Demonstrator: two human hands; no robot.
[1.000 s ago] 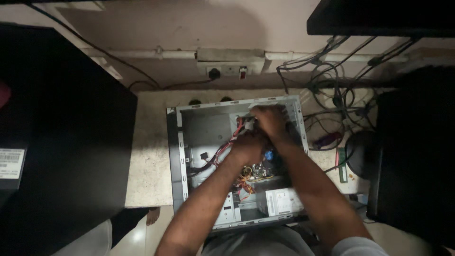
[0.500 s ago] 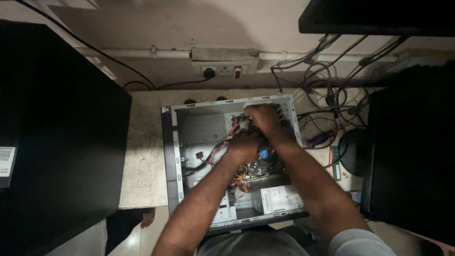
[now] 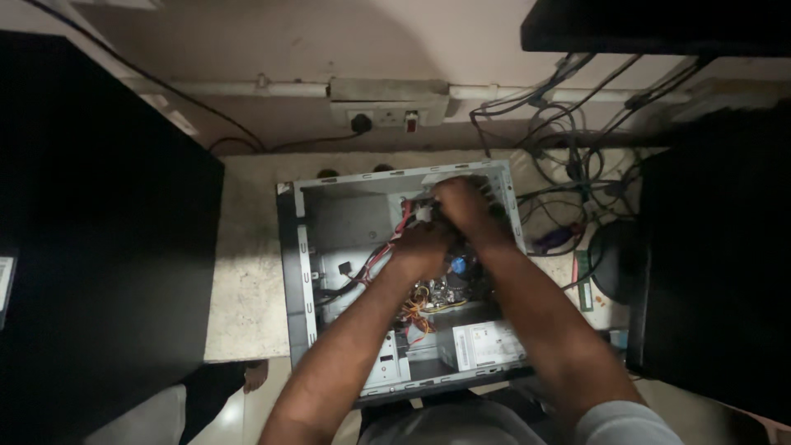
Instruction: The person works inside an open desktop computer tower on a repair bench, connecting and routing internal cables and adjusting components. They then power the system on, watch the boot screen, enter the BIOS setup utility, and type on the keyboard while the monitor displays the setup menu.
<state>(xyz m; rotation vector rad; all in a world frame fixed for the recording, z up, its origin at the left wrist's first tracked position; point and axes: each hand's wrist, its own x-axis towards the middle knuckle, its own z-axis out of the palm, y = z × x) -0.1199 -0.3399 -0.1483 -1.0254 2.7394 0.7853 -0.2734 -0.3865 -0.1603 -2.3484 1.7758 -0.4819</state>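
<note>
Both hands, left hand (image 3: 422, 247) and right hand (image 3: 461, 206), pinch a white connector (image 3: 423, 213) inside the open computer case (image 3: 290, 272); it looks light, stiff, best gripped by its body.

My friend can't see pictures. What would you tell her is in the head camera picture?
Seen from above, a person's left hand and right hand reach into an open computer case lying on a stone desk, both at a white connector with red wires. A wall socket and tangled cables sit behind it.

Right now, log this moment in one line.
left hand: inside open computer case | right hand: on white connector | red cables beside
</note>
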